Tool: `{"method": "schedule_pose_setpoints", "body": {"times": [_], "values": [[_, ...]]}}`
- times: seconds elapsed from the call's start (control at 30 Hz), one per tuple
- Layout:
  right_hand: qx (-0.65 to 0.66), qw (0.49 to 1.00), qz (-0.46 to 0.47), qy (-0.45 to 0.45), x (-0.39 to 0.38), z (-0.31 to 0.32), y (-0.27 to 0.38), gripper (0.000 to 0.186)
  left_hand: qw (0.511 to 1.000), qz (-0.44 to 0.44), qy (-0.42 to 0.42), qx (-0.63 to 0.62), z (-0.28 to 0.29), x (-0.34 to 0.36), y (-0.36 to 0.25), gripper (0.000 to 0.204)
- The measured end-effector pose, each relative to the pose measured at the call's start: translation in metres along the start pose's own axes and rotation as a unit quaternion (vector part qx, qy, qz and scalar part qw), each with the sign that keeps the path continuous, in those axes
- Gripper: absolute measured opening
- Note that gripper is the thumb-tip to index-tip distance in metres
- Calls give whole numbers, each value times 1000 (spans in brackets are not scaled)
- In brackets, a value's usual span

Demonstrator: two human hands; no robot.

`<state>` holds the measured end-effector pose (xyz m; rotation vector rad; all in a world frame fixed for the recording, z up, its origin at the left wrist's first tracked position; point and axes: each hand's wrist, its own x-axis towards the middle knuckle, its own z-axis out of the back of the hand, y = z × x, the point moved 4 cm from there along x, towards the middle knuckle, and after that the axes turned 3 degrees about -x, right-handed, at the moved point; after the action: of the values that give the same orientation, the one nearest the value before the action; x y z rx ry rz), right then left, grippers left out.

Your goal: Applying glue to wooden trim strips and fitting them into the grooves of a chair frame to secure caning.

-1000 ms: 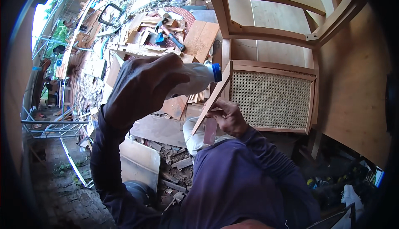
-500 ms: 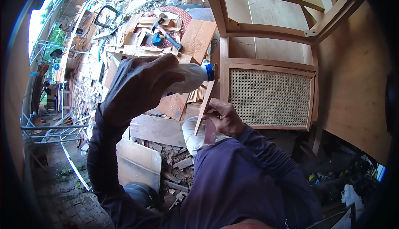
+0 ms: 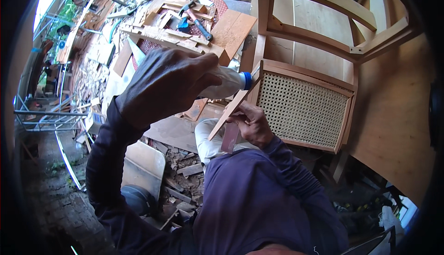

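My left hand (image 3: 171,84) is wrapped round a translucent plastic bottle (image 3: 223,82) with a blue cap (image 3: 247,81). The bottle lies tilted on its side, its capped end against or very close to the upper part of a thin, narrow wooden strip (image 3: 231,109). That strip slants up from near my lap, pinched low down in the fingers of my right hand (image 3: 253,124). Below the same fingers hangs a flat reddish-brown piece (image 3: 230,138) that looks like sandpaper; its upper end is hidden by the hand.
Just right of my hands stands a wooden frame (image 3: 317,44) with a woven cane panel (image 3: 303,107). A broad plywood sheet (image 3: 393,116) rises at the far right. Ahead, a hammer (image 3: 196,21) rests among wood offcuts (image 3: 185,40). Scrap wood (image 3: 189,169) litters the ground.
The view has shifted a little, so the frame sits tilted and further right. The strip leans over more, with the bottle still at its upper end. Both hands keep their holds.
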<state>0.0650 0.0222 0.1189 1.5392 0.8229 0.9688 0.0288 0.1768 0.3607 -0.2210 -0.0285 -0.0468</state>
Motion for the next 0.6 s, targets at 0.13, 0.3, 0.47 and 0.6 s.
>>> {"method": "schedule_pose_setpoints", "body": {"times": [0.13,0.3,0.47,0.6], "values": [[-11,1000,-5,9,-1,1,-7,40,1000,7,1,1,0,0,1,21],[-1,1000,-12,25,1,0,-2,43,1000,8,-5,16,7,0,-3,19],[26,1000,-4,2,5,4,1,48,1000,1,17,15,-1,3,-5,19],[7,1000,0,-6,7,10,9,39,999,18,36,7,-5,3,-8,22]]}}
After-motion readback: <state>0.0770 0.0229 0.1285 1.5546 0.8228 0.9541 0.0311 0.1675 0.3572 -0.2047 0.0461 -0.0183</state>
